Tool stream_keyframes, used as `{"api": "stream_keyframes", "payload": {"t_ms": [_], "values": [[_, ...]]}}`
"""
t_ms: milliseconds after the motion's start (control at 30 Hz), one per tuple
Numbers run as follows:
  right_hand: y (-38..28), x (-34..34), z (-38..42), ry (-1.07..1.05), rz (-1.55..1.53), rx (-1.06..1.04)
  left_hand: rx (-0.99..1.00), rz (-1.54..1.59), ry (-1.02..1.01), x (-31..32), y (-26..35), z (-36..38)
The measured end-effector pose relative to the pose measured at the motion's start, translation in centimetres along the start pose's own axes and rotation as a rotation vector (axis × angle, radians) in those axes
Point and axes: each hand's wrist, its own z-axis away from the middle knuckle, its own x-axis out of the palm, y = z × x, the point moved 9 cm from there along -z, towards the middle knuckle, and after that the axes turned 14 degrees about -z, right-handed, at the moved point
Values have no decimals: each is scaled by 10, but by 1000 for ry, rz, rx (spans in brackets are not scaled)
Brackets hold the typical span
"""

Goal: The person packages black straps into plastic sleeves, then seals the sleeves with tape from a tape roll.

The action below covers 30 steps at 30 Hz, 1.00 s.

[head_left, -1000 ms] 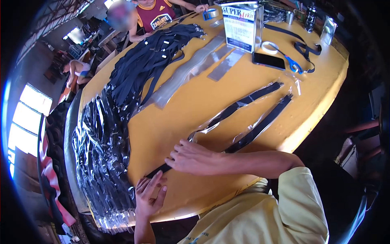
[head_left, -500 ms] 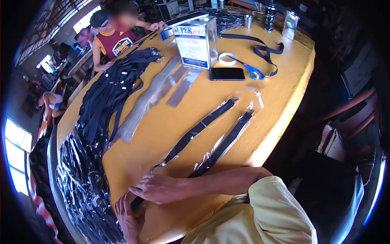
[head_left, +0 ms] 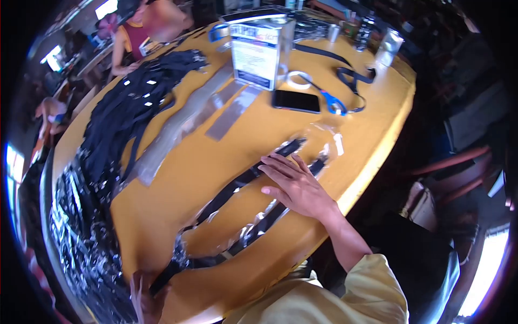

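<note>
The right hand (head_left: pixel 295 184) is lying flat and open, fingers spread, palm down across two black straps (head_left: pixel 237 186) sheathed in clear plastic sleeves (head_left: pixel 329 141), gripping nothing. The straps are running side by side across the yellow table (head_left: pixel 178 178), from near its lower edge up toward the phone (head_left: pixel 295 101); the hand is pressing on them toward their far ends. The left hand (head_left: pixel 144 294) is showing blurred at the table's lower edge, touching the near end of one strap; whether it is closing on it I cannot tell. To the left, a heap of bare black straps (head_left: pixel 129 108) is lying along the table, and a shiny pile of bagged ones (head_left: pixel 81 227) is lying just below it. Flat empty sleeves (head_left: pixel 183 121) are lying between that heap and the hand. Farther off, a tin can (head_left: pixel 259 51) is standing upright, with blue scissors (head_left: pixel 330 101) and a tape roll (head_left: pixel 297 79) near the phone. Another person (head_left: pixel 140 32) is sitting at the far end.
</note>
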Motion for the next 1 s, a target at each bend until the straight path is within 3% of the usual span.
{"api": "stream_keyframes", "payload": {"t_ms": [67,133,200,267,333,400,467,533,600,633,667,733,800,867,1000], "values": [[18,-20,12,94,33,79,-119,68,-20,15,-16,7],[33,-24,18,105,58,140,-82,133,-52,14,-11,9],[29,-13,18,45,158,41,-213,330,-83,18,-33,20],[27,2,18,-27,157,48,-469,408,-206,4,-54,32],[17,19,18,-144,97,47,-263,273,36,-46,-48,26],[4,28,17,-199,65,54,-225,-81,186,-101,-32,27],[-10,39,18,-194,94,23,-459,-230,192,-129,-41,39],[-23,48,18,-226,54,-15,-166,-414,375,-131,-82,58],[-32,54,18,-246,59,-44,-238,-469,270,-153,-63,32],[-36,58,17,-252,42,-66,-213,-486,187,-140,-91,38],[-39,61,17,-250,15,-79,-515,-339,-100,-87,-216,80],[-46,66,20,-255,-28,-106,-557,-655,-188,-74,-204,73],[-48,62,18,-223,-94,-96,-449,-769,142,-60,-193,65],[-46,49,11,-212,-48,-81,-420,-572,245,-69,-140,27],[-37,24,-7,-172,70,-34,33,-51,315,-73,16,-68]]}}
